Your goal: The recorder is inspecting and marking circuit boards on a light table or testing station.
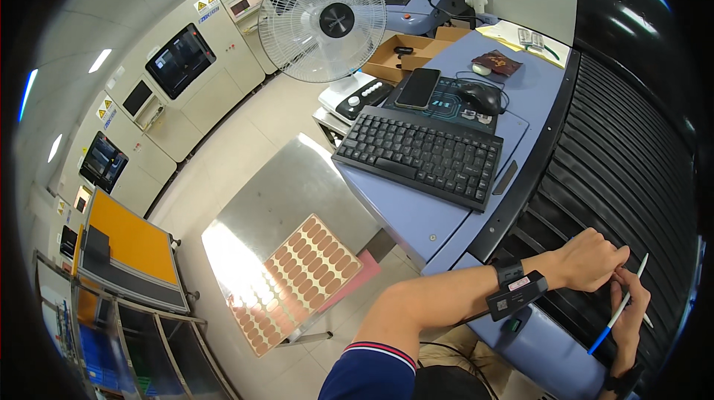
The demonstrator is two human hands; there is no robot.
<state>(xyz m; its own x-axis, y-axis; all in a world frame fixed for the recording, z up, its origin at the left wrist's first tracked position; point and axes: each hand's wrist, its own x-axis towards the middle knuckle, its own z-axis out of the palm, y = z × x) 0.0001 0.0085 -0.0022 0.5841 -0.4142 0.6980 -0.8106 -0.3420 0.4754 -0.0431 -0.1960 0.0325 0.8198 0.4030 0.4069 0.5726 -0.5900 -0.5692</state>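
Observation:
My left hand (pixel 591 260) is curled closed over the black ribbed surface at the right, and whatever it may hold is hidden. Against its fingertips, my right hand (pixel 630 311) pinches a slim white pen (pixel 619 309) with a blue end. The pen slants, its blue end low toward the blue-grey console edge and its white tip up. A short pale pointed piece shows beside the right fingers; its kind is unclear. Around my left wrist is a black strap with a black box (pixel 516 296), and a dark band (pixel 625 381) circles the right wrist.
A black keyboard (pixel 420 155), phone (pixel 419 88) and mouse (pixel 481 98) lie on the blue-grey console (pixel 401 210). Black ribbed bellows (pixel 617 147) run along its right. Left stand a metal table (pixel 279 184) with a panel of copper-coloured ovals (pixel 305 273) and a white fan (pixel 323 21).

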